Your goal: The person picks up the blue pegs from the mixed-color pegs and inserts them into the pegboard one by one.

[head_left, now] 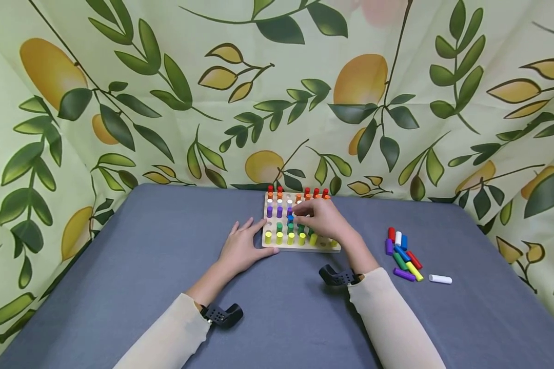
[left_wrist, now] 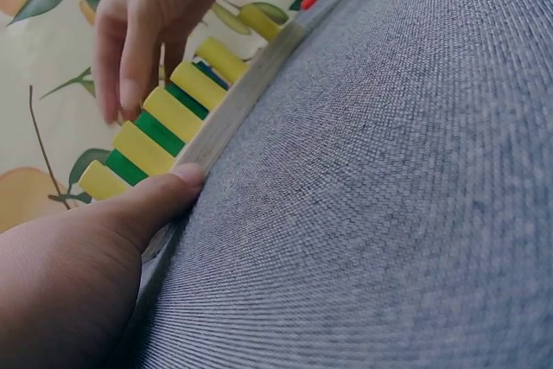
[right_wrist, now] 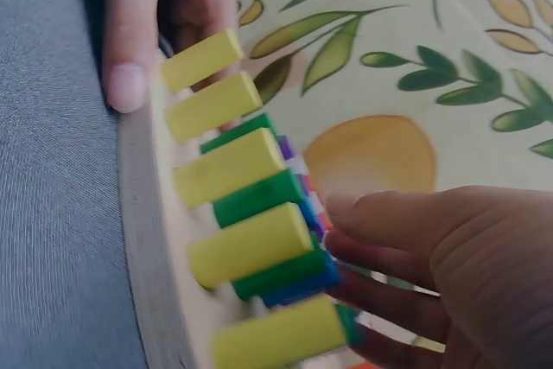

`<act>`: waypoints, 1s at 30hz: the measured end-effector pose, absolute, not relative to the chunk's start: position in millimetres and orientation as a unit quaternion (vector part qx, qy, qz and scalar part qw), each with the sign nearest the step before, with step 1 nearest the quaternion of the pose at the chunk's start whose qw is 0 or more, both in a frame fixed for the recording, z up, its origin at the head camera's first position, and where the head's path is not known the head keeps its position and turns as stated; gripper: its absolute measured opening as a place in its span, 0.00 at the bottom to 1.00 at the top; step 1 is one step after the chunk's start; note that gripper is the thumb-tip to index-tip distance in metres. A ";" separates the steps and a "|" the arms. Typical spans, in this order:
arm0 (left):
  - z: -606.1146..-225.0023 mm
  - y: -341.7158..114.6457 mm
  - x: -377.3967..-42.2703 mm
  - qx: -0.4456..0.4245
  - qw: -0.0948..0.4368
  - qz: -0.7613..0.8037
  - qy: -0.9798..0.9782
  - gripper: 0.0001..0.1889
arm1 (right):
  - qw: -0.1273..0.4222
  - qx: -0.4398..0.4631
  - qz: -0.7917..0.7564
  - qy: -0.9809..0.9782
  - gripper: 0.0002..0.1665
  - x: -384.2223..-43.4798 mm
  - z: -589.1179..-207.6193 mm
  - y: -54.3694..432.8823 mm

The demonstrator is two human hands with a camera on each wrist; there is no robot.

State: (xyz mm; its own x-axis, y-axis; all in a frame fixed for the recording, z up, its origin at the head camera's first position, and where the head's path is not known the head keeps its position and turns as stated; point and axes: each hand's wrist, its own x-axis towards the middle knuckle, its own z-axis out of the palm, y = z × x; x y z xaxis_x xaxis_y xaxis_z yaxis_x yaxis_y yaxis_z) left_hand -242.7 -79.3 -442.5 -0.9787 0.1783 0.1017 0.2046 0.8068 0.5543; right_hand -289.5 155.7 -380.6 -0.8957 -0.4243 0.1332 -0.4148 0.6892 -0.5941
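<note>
A wooden pegboard with rows of coloured pegs lies at the table's far side. My left hand steadies its left end, thumb along the near edge and spread fingers beside the left edge. In the left wrist view that thumb presses the board's side. My right hand reaches over the board from the right, thumb and forefinger bent toward a purple peg and a blue peg. Its fingertips are right at them; I cannot tell whether they pinch one. Yellow pegs line the near row.
Loose pegs in several colours lie in a cluster right of the board, among them a red peg and a purple peg. A white peg lies apart, farther right. Behind the grey table hangs a leaf-patterned cloth.
</note>
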 end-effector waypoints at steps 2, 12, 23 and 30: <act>-443.3 -77.9 -243.0 -0.100 0.020 -0.295 -0.950 0.46 | -0.008 -0.224 -0.321 0.920 0.15 -284.1 -377.4 163.6; -446.1 -77.9 -244.9 -0.104 0.025 -0.292 -0.950 0.47 | -0.087 -0.213 -0.305 0.924 0.14 -246.3 -376.7 220.9; -445.7 -76.4 -244.7 -0.108 0.020 -0.290 -0.951 0.47 | -0.202 -0.167 -0.239 0.935 0.10 -190.9 -392.7 296.1; -445.5 -77.6 -245.5 -0.112 0.022 -0.288 -0.951 0.47 | -0.218 -0.076 -0.248 0.941 0.12 -174.9 -402.0 338.6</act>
